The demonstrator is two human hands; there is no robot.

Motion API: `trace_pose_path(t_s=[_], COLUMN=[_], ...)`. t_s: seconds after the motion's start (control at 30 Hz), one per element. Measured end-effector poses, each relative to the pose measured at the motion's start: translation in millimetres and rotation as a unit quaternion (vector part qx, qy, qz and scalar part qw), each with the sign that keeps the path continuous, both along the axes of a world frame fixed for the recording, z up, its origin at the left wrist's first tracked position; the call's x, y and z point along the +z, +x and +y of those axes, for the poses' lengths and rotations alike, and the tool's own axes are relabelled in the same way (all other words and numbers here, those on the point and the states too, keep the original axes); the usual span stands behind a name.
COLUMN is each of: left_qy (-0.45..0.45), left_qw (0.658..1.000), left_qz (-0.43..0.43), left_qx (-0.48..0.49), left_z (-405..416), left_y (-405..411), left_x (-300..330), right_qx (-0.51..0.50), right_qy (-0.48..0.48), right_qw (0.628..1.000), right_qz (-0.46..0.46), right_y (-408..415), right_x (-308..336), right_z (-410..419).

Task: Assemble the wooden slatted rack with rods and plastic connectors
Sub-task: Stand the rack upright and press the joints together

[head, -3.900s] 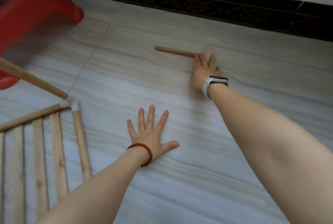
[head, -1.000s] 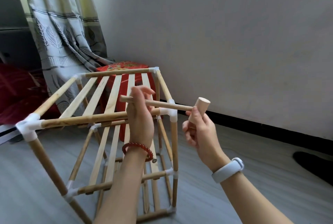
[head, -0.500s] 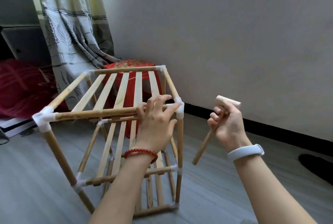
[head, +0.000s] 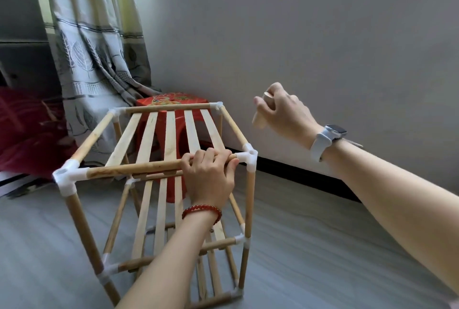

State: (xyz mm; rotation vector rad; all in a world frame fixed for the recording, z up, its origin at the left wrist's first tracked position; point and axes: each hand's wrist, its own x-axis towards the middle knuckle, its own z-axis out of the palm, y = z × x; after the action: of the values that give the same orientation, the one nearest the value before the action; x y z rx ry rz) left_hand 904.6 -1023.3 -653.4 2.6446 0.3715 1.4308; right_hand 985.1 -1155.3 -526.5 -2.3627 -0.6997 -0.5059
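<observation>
The pale wooden slatted rack (head: 159, 179) stands upright on the grey floor (head: 323, 246), near the wall. Her left hand (head: 211, 177) is clamped on the top front rod (head: 139, 168), just beside the white plastic corner connector (head: 247, 157). The right hand (head: 283, 112) hangs raised, closed around a small wooden mallet (head: 260, 115) — likely the seating step, needing a square tap on that corner.

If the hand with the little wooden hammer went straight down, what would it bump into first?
Probably the white corner connector of the rack, which sits below the right hand and its mallet. Depth is hard to judge; it might miss and reach the floor.
</observation>
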Motion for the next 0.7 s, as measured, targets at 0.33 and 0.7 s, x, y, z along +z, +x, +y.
trace_pose_path(t_s=[0.33, 0.7], left_qy=[0.031, 0.022], left_qw=[0.999, 0.999], left_qz=[-0.03, -0.031], left_qx=[0.008, 0.005], left_z=[4, 4], left_y=[3, 5], left_x=[-8, -9], right_qx=[-0.009, -0.013], right_qy=[-0.097, 0.003], right_qw=[0.994, 1.0], right_qz=[-0.058, -0.026], right_y=[-2, 13], right_x=[-26, -7], right_z=[11, -4])
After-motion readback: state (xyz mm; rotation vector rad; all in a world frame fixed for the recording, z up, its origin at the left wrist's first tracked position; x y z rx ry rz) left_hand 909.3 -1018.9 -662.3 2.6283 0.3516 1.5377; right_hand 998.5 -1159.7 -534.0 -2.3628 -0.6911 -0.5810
